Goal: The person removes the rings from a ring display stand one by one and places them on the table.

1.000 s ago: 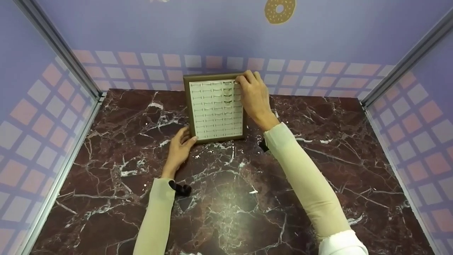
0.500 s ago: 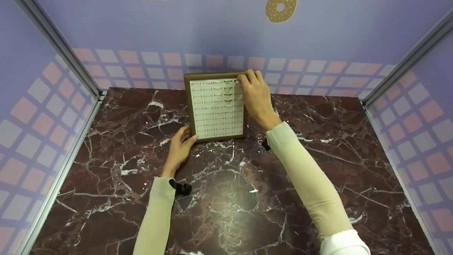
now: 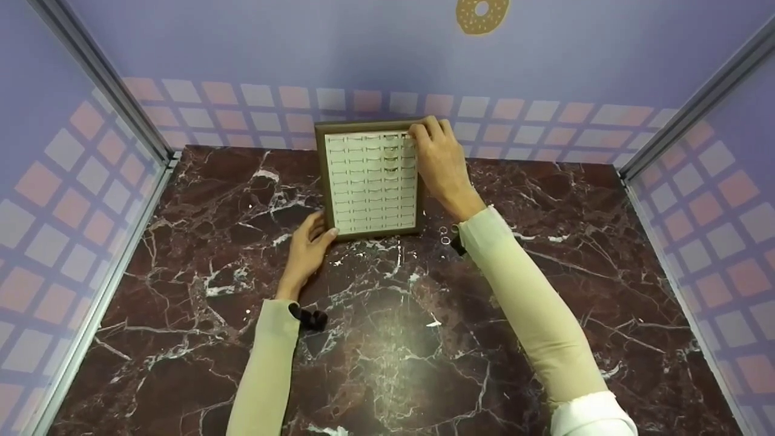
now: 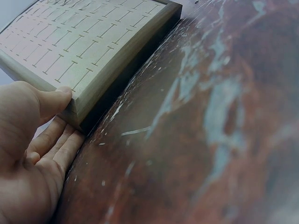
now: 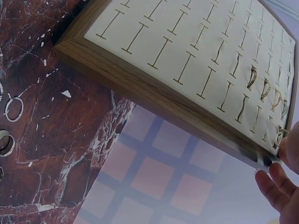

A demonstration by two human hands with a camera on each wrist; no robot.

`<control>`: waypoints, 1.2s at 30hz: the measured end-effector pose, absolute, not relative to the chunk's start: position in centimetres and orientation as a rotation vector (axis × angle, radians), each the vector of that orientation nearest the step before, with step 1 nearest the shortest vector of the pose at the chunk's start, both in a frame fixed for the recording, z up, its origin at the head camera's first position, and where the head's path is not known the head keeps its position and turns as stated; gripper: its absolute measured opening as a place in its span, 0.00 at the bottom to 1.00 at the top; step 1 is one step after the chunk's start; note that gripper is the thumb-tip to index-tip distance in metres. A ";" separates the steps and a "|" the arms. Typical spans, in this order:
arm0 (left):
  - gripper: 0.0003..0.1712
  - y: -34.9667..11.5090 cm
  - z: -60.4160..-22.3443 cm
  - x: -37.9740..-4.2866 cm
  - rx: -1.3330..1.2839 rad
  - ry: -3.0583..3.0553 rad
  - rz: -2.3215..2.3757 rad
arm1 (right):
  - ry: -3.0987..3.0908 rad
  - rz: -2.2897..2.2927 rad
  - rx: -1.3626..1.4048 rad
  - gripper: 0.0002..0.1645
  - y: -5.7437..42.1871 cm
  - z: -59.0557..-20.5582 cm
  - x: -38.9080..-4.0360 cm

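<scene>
A wood-framed ring display tray [image 3: 369, 188] with a white slotted pad stands tilted against the back wall. My left hand [image 3: 306, 251] holds its lower left corner, the thumb [image 4: 58, 98] on the front and the other fingers beneath and behind. At the upper right corner is my right hand [image 3: 442, 166], fingertips at a ring [image 5: 279, 136] in the corner slot. That ring sits partly out of the pad, beside the thumb. Several rings [image 5: 265, 89] stand in slots of the neighbouring column. My right hand hides part of the rightmost column.
Loose rings [image 3: 444, 236] lie on the dark red marbled table [image 3: 375, 339], right of the tray near my right wrist; the right wrist view shows a thin ring [image 5: 14, 109] and a wider one [image 5: 6, 143]. Purple walls [image 3: 242, 48] with checks enclose the back and sides.
My right hand and forearm have shifted slightly right, and the loose rings beside the wrist show more fully. The left hand keeps its hold on the tray, and the head view has tilted slightly.
</scene>
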State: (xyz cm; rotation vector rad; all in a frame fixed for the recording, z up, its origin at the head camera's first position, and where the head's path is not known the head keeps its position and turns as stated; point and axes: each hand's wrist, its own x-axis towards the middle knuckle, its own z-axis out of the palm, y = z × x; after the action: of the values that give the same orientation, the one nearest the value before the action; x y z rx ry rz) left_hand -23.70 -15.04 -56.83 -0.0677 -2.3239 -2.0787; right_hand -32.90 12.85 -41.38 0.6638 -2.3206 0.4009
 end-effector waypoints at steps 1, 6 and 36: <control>0.32 -15.0 -56.8 -23.7 -0.071 -2.326 -2.078 | -2.326 0.403 0.661 0.08 12.9 -41.3 -32.9; 0.33 -14.9 -56.6 -23.8 -0.074 -2.331 -2.072 | -2.330 0.428 0.664 0.11 13.3 -41.1 -32.7; 0.33 -14.8 -56.2 -23.4 -0.047 -2.299 -2.123 | -2.483 0.546 0.688 0.04 16.3 -42.1 -30.1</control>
State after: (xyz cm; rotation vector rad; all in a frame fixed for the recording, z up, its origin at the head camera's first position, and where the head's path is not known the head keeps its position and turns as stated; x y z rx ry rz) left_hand -23.43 -14.78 -56.20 -0.0475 -2.2991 -2.1231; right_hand -30.11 16.29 -42.14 0.6879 -2.4832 0.5461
